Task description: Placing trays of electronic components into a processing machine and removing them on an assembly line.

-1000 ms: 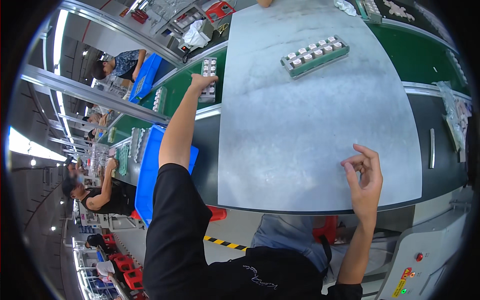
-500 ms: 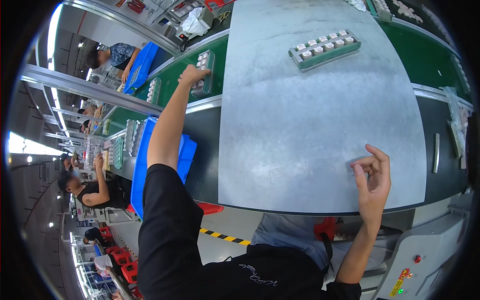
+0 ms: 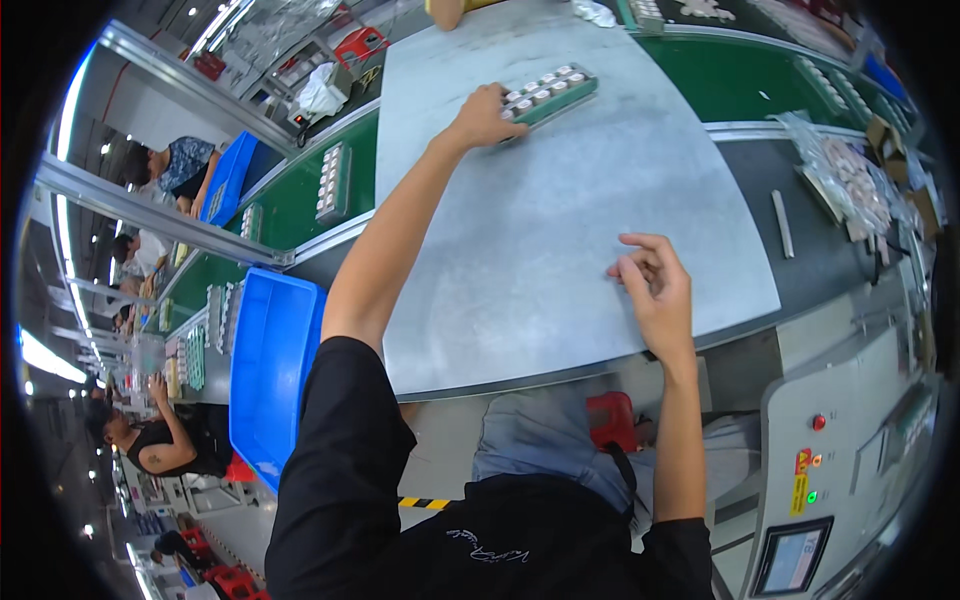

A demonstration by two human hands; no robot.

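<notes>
A grey worktable (image 3: 560, 250) beside a green conveyor belt (image 3: 290, 205), with a blue bin (image 3: 265, 370) at its left

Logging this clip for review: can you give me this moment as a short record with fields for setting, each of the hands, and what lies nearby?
setting: grey worktable beside a green conveyor belt
left hand: arm stretched out, gripping the near end of a green tray of small white parts
right hand: over the table's near edge, fingers loosely curled; whether it holds anything cannot be told
nearby: blue bin at the left; another tray on the belt; people working along the line
</notes>
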